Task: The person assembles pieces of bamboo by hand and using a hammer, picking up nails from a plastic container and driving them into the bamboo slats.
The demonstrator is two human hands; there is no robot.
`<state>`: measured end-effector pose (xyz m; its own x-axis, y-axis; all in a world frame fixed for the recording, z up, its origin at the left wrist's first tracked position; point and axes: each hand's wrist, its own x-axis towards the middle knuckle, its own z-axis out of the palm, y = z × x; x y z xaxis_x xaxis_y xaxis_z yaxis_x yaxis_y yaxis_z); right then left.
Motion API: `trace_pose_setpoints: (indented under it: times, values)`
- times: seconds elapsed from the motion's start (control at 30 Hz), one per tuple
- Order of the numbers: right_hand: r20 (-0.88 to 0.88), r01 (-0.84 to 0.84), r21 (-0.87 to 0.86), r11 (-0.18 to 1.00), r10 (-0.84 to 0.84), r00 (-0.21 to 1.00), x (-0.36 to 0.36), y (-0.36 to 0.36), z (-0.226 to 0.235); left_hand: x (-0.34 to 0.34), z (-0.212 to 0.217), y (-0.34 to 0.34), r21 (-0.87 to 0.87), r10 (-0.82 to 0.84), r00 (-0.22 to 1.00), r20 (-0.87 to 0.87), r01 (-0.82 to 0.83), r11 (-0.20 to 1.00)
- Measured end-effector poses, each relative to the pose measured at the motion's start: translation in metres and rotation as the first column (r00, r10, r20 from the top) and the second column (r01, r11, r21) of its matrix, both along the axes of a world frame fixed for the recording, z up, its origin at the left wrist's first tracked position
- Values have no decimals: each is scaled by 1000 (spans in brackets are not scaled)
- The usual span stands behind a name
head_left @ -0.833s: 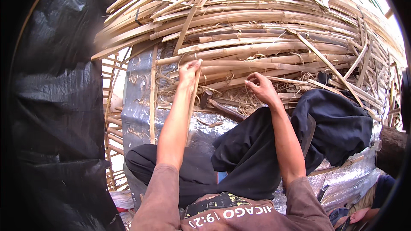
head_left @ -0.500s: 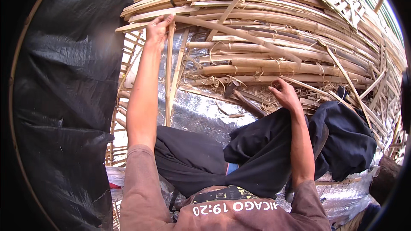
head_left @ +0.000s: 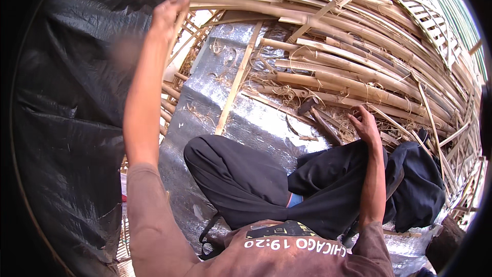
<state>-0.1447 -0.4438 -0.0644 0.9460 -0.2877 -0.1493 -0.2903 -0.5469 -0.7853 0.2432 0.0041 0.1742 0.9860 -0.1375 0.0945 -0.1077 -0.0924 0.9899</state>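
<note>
Fingers of left hand (head_left: 169, 13) look curled on a thin bamboo strip (head_left: 180, 20) by the stacked pile, grip blurred; right hand (head_left: 365, 123) rests loose w/ nothing held near shavings; pulling-out step, next needs clean draw

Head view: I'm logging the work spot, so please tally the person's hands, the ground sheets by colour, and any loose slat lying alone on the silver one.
Hands: 2, the left hand and the right hand
Silver sheet: 1
Black plastic sheet: 1
Loose slat lying on it: 1
Total: 5
</note>
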Motion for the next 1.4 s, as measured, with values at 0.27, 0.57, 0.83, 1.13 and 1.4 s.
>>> trace_pose_setpoints:
  times: [0.27, 0.57, 0.83, 1.13, 1.4]
  values:
    - [425, 98, -231, 968, 10, 905, 16, 85, 24, -118, -217, 131, -147, 67, 837, -544, -174, 974]
    - [-60, -503, -435, 747, 533, 844, 90, 204, -7, -209, -327, 108, -248, 120, 734, -669, -372, 895]
    - [86, -470, -423, 775, 550, 831, 48, 220, -52, -209, -337, 97, -126, 120, 811, -573, -232, 965]
    - [44, -447, -446, 775, 518, 854, 38, 212, -56, -235, -340, 102, 343, 114, 976, -187, -44, 938]
    - [62, -432, -459, 776, 513, 856, 37, 214, -65, -271, -297, 94, 696, -9, 968, 252, -175, 696]
